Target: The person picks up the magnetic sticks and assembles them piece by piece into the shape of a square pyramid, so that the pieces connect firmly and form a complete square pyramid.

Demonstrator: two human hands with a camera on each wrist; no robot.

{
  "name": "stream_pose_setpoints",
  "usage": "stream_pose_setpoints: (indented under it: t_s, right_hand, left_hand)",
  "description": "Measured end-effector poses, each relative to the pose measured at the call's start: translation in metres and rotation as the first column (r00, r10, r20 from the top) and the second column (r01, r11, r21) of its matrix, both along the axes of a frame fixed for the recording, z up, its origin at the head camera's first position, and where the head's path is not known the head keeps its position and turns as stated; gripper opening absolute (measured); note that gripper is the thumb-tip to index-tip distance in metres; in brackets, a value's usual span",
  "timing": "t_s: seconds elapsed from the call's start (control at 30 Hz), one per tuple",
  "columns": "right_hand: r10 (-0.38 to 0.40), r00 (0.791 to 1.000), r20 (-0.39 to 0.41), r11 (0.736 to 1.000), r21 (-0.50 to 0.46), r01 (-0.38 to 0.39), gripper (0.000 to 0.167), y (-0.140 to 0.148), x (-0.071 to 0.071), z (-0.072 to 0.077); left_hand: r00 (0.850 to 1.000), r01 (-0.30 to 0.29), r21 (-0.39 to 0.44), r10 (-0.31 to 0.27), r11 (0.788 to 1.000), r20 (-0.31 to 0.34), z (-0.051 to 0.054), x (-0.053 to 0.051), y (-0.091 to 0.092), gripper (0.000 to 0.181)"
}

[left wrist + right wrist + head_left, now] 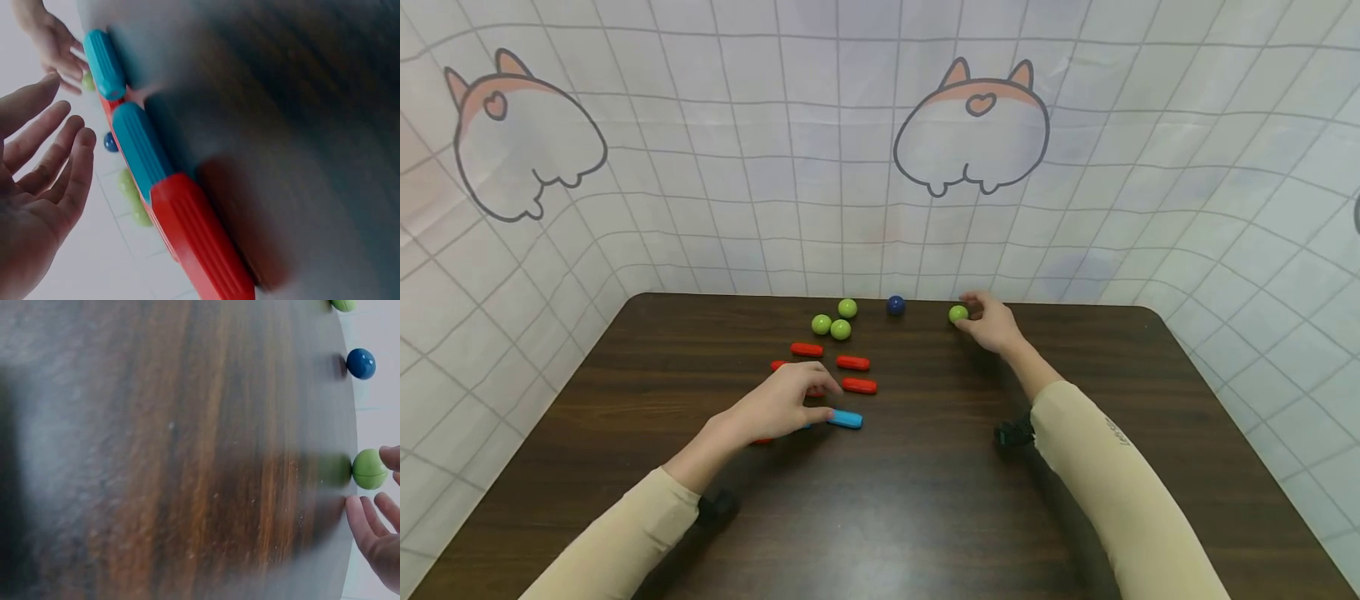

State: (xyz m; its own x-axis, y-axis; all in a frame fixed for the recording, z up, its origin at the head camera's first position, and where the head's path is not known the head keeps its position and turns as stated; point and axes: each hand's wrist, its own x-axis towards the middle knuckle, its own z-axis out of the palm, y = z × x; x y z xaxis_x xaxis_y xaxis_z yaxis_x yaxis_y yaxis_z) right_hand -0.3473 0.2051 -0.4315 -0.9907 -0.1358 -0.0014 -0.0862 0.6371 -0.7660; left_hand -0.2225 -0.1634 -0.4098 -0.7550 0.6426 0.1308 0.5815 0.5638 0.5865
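Observation:
My left hand (786, 400) hovers over short ridged sticks, fingers loosely bent and holding nothing. A light-blue stick (847, 419) lies by its thumb tip. In the left wrist view, a second blue stick (140, 147) and a red stick (194, 234) lie below the palm; in the head view the hand partly covers them. At the table's back edge my right hand (994, 327) is beside a green ball (958, 314), thumb and fingers spread around it. In the right wrist view the thumb overlaps the ball's edge; whether it touches is unclear.
Three green balls (841, 330) sit together at the back, left of a dark-blue ball (896, 306). Several more red sticks (853, 363) lie between them and my left hand. The dark wooden table (925, 517) ends at a grid-patterned cloth (820, 167).

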Motion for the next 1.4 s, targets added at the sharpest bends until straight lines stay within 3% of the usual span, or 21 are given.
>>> stream_pose_setpoints:
  t_s: [0.23,0.47,0.83,1.2,1.4]
  right_hand:
    - [0.041,0.999,-0.030,0.997,0.073,-0.039,0.042,-0.005,-0.003,0.003]
    - [0.062,0.997,-0.046,0.987,0.151,-0.054,0.038,-0.006,0.000,0.003]
    - [0.111,0.994,-0.011,0.976,0.191,-0.107,0.037,-0.002,0.008,0.006]
    - [0.151,0.988,-0.036,0.974,0.179,-0.142,0.035,0.003,0.022,0.004]
    - [0.164,0.985,-0.051,0.969,0.195,-0.152,0.033,0.004,0.029,0.004]
  left_hand:
    - [0.999,0.034,-0.094,-0.035,0.995,-0.004,0.003,0.006,0.012,0.027]
    - [0.998,0.059,-0.133,-0.057,0.989,0.012,-0.001,0.005,0.020,0.028]
    - [0.997,0.075,-0.174,-0.071,0.982,0.031,-0.004,0.003,0.022,0.027]
    - [0.995,0.101,-0.223,-0.104,0.970,-0.002,-0.009,-0.002,0.027,0.021]
    - [0.992,0.118,-0.237,-0.123,0.964,-0.004,-0.010,-0.001,0.027,0.027]
